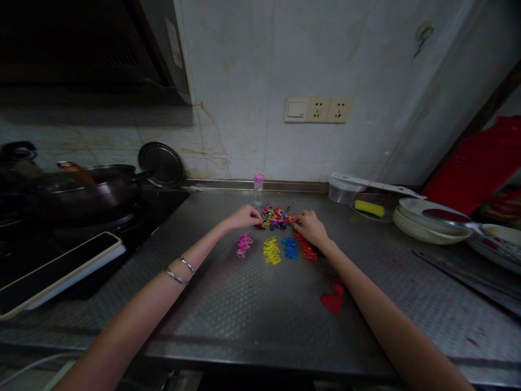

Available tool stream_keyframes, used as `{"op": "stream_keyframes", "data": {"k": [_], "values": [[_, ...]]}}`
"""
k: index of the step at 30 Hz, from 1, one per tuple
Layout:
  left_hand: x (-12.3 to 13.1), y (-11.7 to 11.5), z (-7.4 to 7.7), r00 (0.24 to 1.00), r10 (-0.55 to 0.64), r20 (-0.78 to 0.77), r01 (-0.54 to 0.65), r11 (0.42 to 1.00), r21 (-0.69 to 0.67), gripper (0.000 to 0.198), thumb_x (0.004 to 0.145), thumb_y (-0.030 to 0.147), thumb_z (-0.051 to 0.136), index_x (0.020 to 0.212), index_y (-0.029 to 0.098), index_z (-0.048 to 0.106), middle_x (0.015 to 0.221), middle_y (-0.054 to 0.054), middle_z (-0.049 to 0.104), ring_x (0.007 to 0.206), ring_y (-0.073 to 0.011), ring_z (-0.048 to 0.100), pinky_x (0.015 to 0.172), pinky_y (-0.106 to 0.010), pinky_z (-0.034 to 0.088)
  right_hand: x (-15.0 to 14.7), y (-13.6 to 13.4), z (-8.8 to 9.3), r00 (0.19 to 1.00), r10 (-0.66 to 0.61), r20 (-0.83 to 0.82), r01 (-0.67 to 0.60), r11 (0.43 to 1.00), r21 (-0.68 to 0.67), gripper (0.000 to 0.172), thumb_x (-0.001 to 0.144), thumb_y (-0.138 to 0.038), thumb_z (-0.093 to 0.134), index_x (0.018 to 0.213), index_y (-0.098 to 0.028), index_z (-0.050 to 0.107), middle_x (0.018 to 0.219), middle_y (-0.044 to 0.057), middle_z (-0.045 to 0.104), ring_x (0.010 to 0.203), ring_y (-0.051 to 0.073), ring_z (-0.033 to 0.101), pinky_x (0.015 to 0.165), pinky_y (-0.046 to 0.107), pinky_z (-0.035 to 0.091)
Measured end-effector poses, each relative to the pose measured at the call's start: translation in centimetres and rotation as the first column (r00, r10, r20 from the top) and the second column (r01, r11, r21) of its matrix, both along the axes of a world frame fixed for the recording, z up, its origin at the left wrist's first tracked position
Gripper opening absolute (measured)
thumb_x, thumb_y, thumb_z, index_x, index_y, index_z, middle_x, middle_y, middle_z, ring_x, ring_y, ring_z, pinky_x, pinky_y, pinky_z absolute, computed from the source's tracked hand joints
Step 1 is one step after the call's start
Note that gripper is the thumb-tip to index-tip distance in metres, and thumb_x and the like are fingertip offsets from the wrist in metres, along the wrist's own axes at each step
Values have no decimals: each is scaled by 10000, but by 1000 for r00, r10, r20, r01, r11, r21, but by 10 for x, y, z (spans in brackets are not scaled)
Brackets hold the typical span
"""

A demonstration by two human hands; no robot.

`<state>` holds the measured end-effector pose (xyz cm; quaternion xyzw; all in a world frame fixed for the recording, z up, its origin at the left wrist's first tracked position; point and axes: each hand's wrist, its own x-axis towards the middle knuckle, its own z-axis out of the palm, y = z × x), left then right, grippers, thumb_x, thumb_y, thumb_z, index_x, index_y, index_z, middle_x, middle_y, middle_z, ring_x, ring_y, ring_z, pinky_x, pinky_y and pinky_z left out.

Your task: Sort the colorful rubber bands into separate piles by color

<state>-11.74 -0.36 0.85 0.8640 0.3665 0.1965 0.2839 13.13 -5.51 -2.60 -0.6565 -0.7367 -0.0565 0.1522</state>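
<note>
A mixed heap of small coloured rubber bands (276, 216) lies on the steel counter (252, 304). In front of it sit sorted little piles: pink (243, 244), yellow (271, 251), blue (290, 247) and red (306, 248). My left hand (244, 218) rests at the heap's left edge, fingers pinched together on something too small to make out. At the heap's right edge, just above the red pile, my right hand (311, 226) has its fingers curled into the bands. Two bangles circle my left wrist.
A small clear bottle with a pink cap (258, 188) stands behind the heap. A dark wok (81, 190) sits on the stove at left, a lid (161, 164) leaning on the wall. Bowls (427, 220), a yellow sponge (369, 208) and a plastic tub are at right. A red scrap (332, 300) lies near my right forearm.
</note>
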Motion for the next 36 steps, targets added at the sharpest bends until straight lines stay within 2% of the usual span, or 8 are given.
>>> {"op": "stream_keyframes", "data": {"k": [5, 10, 20, 29, 32, 36], "values": [[-22, 16, -2, 990, 136, 43, -136, 991, -18, 269, 673, 261, 534, 779, 84, 706, 663, -58, 652, 563, -98, 492, 551, -212, 361, 1, 1, -1, 997, 69, -20, -68, 997, 26, 222, 818, -310, 494, 945, -211, 646, 1003, 81, 558, 975, 207, 437, 782, 278, 411], [-39, 27, -6, 967, 243, 70, -240, 969, -55, 290, 663, 276, 534, 795, 75, 696, 653, -48, 638, 533, -91, 469, 517, -207, 341, 1, 2, -2, 997, 78, -16, -78, 996, 49, 203, 825, -305, 485, 902, -195, 637, 986, 81, 556, 972, 199, 440, 776, 273, 413], [-48, 28, 0, 953, 286, 103, -280, 958, -65, 293, 668, 271, 531, 804, 64, 687, 610, -30, 604, 522, -81, 436, 499, -202, 319, 1, 0, 1, 997, 75, -18, -74, 996, 57, 182, 819, -279, 475, 838, -180, 626, 932, 77, 558, 931, 190, 450, 760, 262, 400], [-48, 31, -6, 951, 289, 105, -284, 957, -62, 280, 662, 268, 535, 794, 74, 689, 604, -28, 608, 516, -83, 443, 500, -202, 329, 0, -4, 10, 993, 98, -60, -90, 987, 135, 171, 812, -274, 481, 841, -186, 625, 944, 71, 565, 944, 198, 447, 774, 273, 389], [-45, 31, -9, 955, 278, 101, -274, 960, -56, 276, 661, 263, 534, 789, 74, 689, 635, -37, 627, 535, -92, 470, 522, -207, 354, -8, -7, 14, 982, 176, -72, -166, 978, 127, 168, 811, -265, 486, 854, -185, 627, 949, 70, 565, 938, 192, 449, 780, 276, 389], [-35, 28, -15, 964, 255, 81, -252, 967, -37, 253, 660, 243, 540, 781, 79, 690, 681, -46, 649, 584, -102, 502, 571, -211, 381, -31, -13, 17, 939, 342, -31, -340, 938, 69, 137, 799, -220, 506, 832, -177, 631, 934, 72, 556, 939, 180, 452, 805, 275, 385]]}}
